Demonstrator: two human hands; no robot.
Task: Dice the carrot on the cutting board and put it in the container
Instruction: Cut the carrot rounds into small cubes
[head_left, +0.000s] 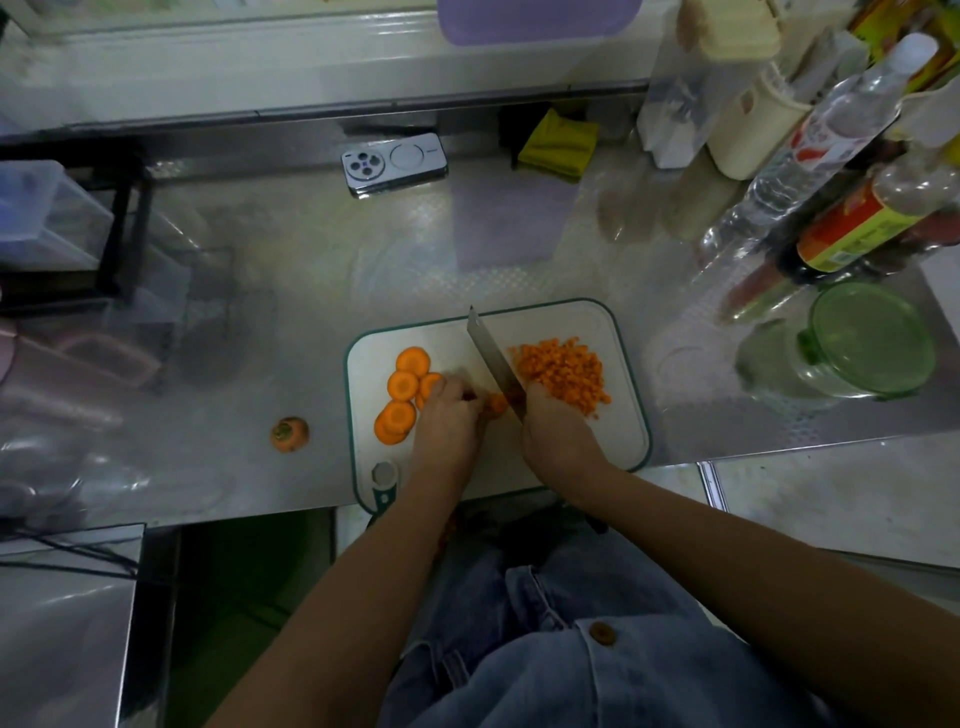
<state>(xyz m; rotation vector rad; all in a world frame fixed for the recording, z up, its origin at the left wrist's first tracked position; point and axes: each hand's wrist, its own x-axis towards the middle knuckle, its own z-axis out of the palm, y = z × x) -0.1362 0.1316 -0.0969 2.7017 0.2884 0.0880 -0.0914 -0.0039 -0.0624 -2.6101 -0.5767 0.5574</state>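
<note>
A white cutting board with a green rim lies on the steel counter. Several round carrot slices sit on its left part, and a heap of diced carrot covers its right part. My left hand holds down a small carrot piece at the board's middle with curled fingers. My right hand grips the handle of a knife, whose blade points away from me and meets that piece. A green-lidded glass container stands to the right of the board.
A cut carrot top lies on the counter left of the board. A phone and a yellow cloth lie farther back. Bottles crowd the back right. The counter's front edge runs just under the board.
</note>
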